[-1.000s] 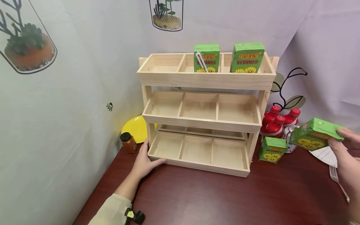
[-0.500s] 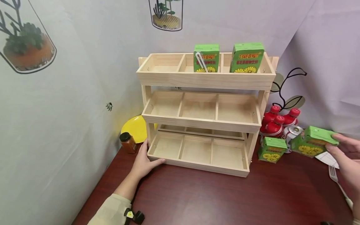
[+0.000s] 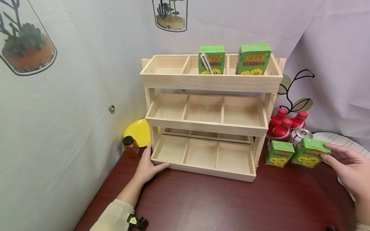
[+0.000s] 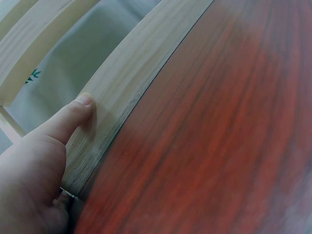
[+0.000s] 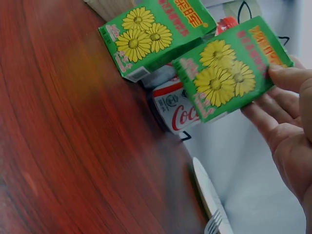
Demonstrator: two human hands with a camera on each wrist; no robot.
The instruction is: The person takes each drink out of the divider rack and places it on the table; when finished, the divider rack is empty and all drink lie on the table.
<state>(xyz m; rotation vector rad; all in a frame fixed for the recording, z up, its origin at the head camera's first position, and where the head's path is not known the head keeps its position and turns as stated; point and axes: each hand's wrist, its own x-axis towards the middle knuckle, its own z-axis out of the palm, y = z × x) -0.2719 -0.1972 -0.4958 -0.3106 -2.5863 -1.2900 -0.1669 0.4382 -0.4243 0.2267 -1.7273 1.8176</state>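
My right hand (image 3: 348, 165) pinches a green drink carton (image 3: 308, 153) with yellow flowers, thumb on its front near the top. It is close beside a second green carton (image 3: 279, 154) standing on the table by the rack's right foot. The right wrist view shows the held carton (image 5: 226, 68) overlapping a Coke can (image 5: 171, 105) behind it. At the lower left corner of a three-tier wooden rack (image 3: 203, 166), my left hand (image 3: 145, 168) grips the bottom tray, thumb along its front board (image 4: 124, 78). Two more cartons (image 3: 212, 61) stand in the top tier's middle and right compartments.
Several red-capped bottles (image 3: 281, 128) and the can (image 3: 301, 134) stand right of the rack. A checked plate (image 3: 335, 138) lies behind my right hand; a fork (image 5: 213, 223) shows beside it. At left are a yellow plate (image 3: 138, 133) and a black-lidded jar (image 3: 131, 147).
My right hand has carried its carton left and down, from beside the can to next to the standing carton. My left hand has stayed on the rack's corner.
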